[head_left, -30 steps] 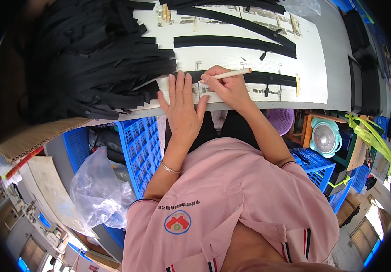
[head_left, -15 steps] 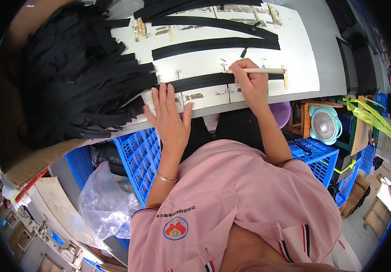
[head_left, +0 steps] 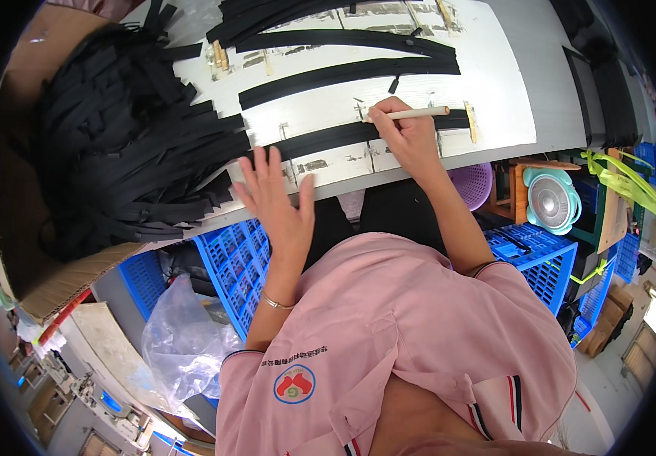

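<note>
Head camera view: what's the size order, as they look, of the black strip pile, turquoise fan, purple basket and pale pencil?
By area shown:
1. Black strip pile
2. Turquoise fan
3. Purple basket, visible part only; some is hidden
4. Pale pencil, long but thin

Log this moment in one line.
left hand: open, near left end of long black fabric strip | right hand: gripping slim cream pencil | beneath strip: white board

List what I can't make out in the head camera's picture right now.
All in the head view:
- Pale pencil: tip contact too small to tell.
- Nearest black strip: partly hidden by the right hand.
- Farthest strips: cut off by the top edge.
- Cardboard box: floor hidden by black pile.
</note>
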Available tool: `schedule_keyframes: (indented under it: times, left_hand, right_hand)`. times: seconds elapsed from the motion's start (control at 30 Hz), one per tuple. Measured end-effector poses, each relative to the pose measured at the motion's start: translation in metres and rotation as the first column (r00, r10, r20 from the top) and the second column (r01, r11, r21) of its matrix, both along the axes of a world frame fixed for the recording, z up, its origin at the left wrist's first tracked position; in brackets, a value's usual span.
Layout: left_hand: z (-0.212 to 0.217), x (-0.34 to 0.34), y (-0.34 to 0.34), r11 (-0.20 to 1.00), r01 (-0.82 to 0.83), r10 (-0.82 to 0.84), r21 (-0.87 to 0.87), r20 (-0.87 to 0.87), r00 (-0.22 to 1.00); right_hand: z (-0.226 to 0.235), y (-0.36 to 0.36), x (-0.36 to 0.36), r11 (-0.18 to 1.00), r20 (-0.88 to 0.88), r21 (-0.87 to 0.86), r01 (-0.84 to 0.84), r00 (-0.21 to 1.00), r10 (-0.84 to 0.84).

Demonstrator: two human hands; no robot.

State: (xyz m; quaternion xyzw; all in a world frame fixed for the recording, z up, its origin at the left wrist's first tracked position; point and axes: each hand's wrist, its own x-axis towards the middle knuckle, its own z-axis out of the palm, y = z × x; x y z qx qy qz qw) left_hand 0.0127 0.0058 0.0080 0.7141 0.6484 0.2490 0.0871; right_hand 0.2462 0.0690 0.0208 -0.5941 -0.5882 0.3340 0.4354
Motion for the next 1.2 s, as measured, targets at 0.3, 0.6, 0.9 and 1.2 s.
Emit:
schedule_keyframes:
  times: [0.3,0.6,0.9,1.2]
  left_hand:
    - [0.008,0.069,0.037,0.965,0.199,-0.241,0.169,0.285,0.928]
    - [0.007,0.074,0.048,0.977,0.146,-0.184,0.153,0.274,0.944]
    - [0.005,0.074,0.047,0.974,0.138,-0.184,0.178,0.273,0.944]
    - [0.004,0.075,0.047,0.974,0.141,-0.186,0.176,0.273,0.944]
  right_hand:
    - [-0.013,0.003,-0.002,0.994,0.034,0.104,0.025,0.999,-0.029]
    - [-0.011,0.000,0.004,0.999,0.033,0.017,-0.036,0.999,0.035]
    - [-0.012,-0.002,0.008,0.988,0.049,0.113,-0.102,0.994,0.097]
    - [-0.001,-0.004,0.014,0.982,0.128,0.063,-0.177,0.978,0.168]
